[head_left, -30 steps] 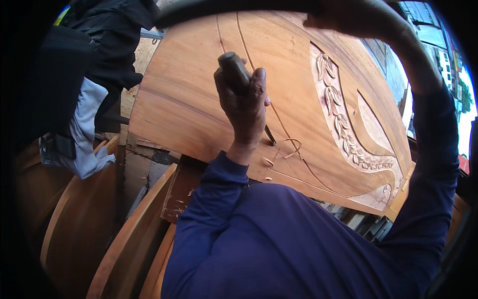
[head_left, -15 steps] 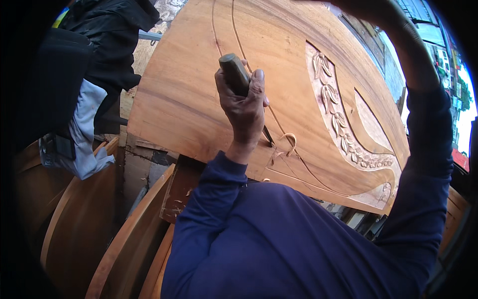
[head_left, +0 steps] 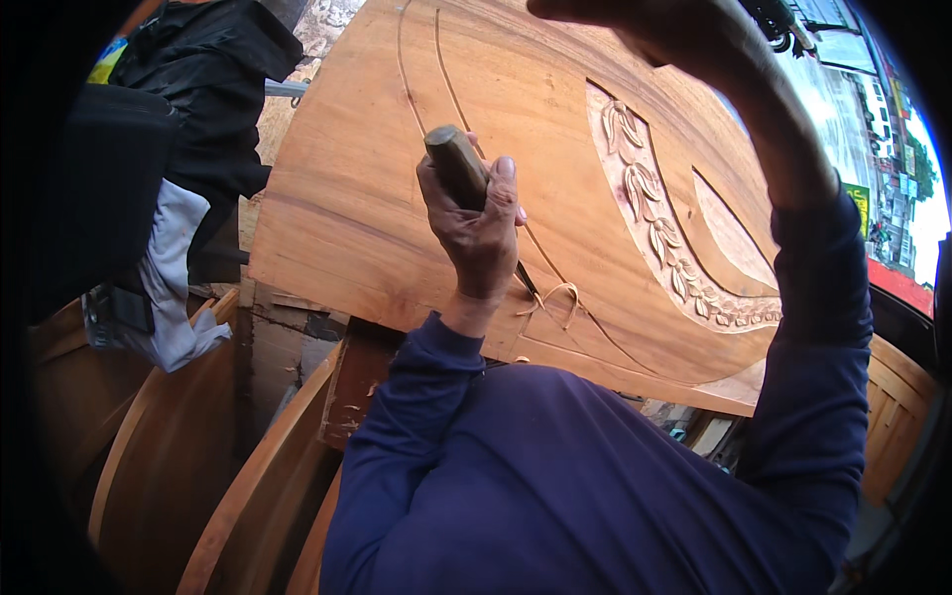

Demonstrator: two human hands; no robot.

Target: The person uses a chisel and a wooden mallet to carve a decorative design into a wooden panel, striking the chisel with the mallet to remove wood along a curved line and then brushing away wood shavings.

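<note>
A: Starting nearest, what is lying close in?

B: The person's dark blue sleeves are filling the near middle, and curved wooden frame pieces [head_left: 149, 466] are standing at the near left.

A: And the left hand?

B: The left hand [head_left: 481, 233] is clenching around the wooden handle of a chisel [head_left: 458, 169], thumb side up. The handle is poking out above the fist, and the thin blade is running down and right from under the hand, its tip touching the wooden panel [head_left: 367, 198] just beside a curled shaving [head_left: 560, 297].

A: Where is that cut sitting on the panel?

B: On a thin curved groove, near the panel's near edge, which is running from left to lower right just beyond the sleeve.

A: Any room around it?

B: Bare wood is lying open to the left of the hand and farther up. To the right, a carved band of leaves [head_left: 659, 233] is curving along the panel.

A: The right hand?

B: The right hand [head_left: 635, 18] is raised at the far top; its fingers are cut off by the frame, so I cannot tell its grip. Dark cloth [head_left: 198, 89] is hanging at the far left
</note>
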